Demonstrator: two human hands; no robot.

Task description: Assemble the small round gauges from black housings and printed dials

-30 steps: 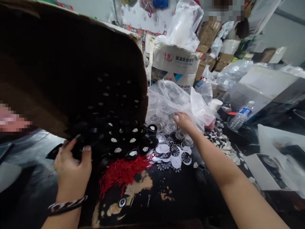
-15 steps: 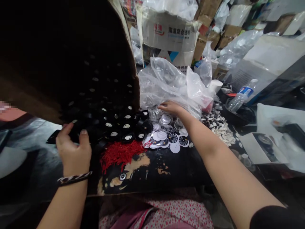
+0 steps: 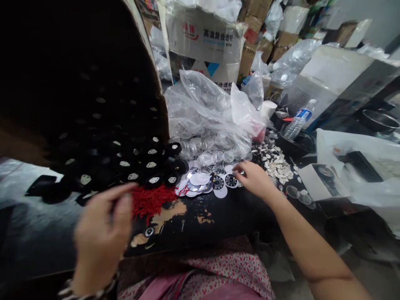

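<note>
My left hand [image 3: 103, 229], blurred by motion, is in front of the stack of black parts with white plates [image 3: 153, 180]. Its index finger and thumb are apart, with nothing visible between them, beside the red strips [image 3: 153, 201]. At the right edge of the white and black dial discs [image 3: 201, 179] is my right hand [image 3: 254, 179]. Its fingers are bent together over a printed dial [image 3: 231, 180], with a small shiny spot at the fingertips that I cannot make out. Clear round caps [image 3: 206, 158] lie just behind, partly under a plastic bag [image 3: 203, 104].
A large cardboard box [image 3: 156, 75] lies open on its side at left. Small white parts [image 3: 278, 162] are heaped at right, near a plastic bottle [image 3: 301, 118] and a small white box [image 3: 321, 183]. A printed carton [image 3: 203, 37] stands behind. A metal washer [image 3: 149, 231] lies near the table edge.
My right hand has come from the clear caps toward me and right, to the dial discs. My left hand has left the box's lower edge and moved toward the red strips. The view has shifted.
</note>
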